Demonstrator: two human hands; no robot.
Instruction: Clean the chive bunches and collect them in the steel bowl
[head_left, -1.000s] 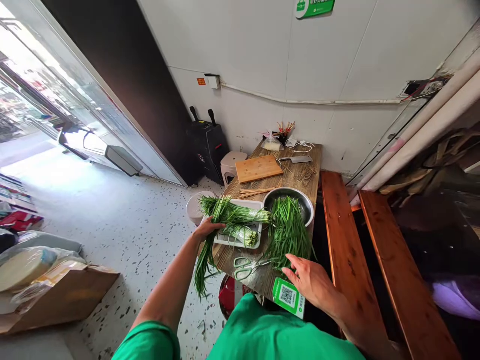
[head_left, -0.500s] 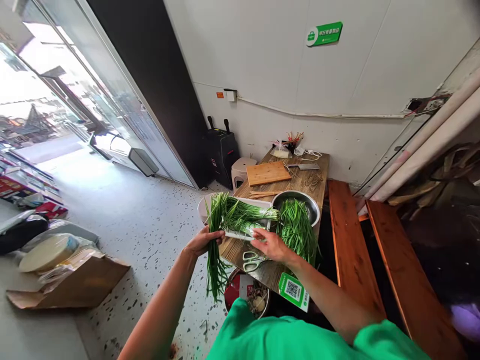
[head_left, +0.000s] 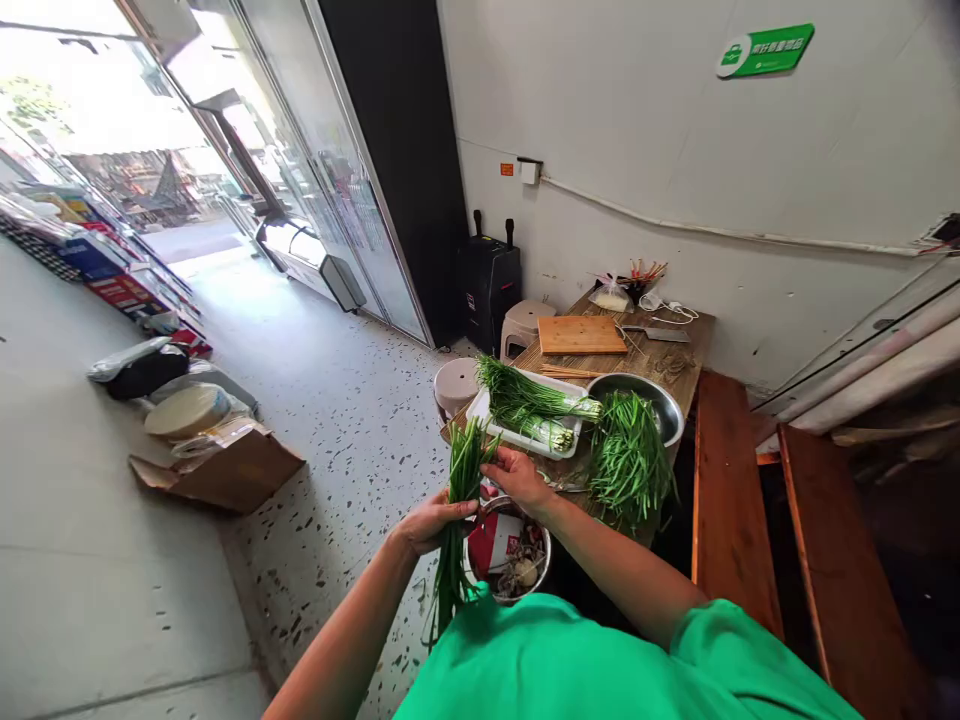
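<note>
My left hand [head_left: 433,522] is closed around the middle of a bunch of garlic chives [head_left: 465,470], held upright over the floor beside the table corner. The long leaves hang down below the fist. My right hand [head_left: 521,482] pinches at the upper stem ends of that same bunch. Behind it, a white tray [head_left: 512,437] carries taped bundles of chives [head_left: 532,395]. More chives, loose ones [head_left: 630,455], spill over the front of a metal bowl [head_left: 667,402]. Scissors [head_left: 566,488] show only partly behind my right wrist. Under my hands stands a waste bucket [head_left: 546,565] with scraps inside.
On the wooden table [head_left: 686,360] lie a cutting board [head_left: 581,335], a cleaver [head_left: 667,334] and chopsticks [head_left: 566,371]. Stools [head_left: 455,383] and a black speaker [head_left: 489,290] stand beyond it. Brown benches [head_left: 731,500] are at right, a cardboard box [head_left: 225,470] at left.
My view has turned left. Both hands have come closer to me and together over the bucket; my right hand has left the tray's edge and now grips the bunch's upper ends.
</note>
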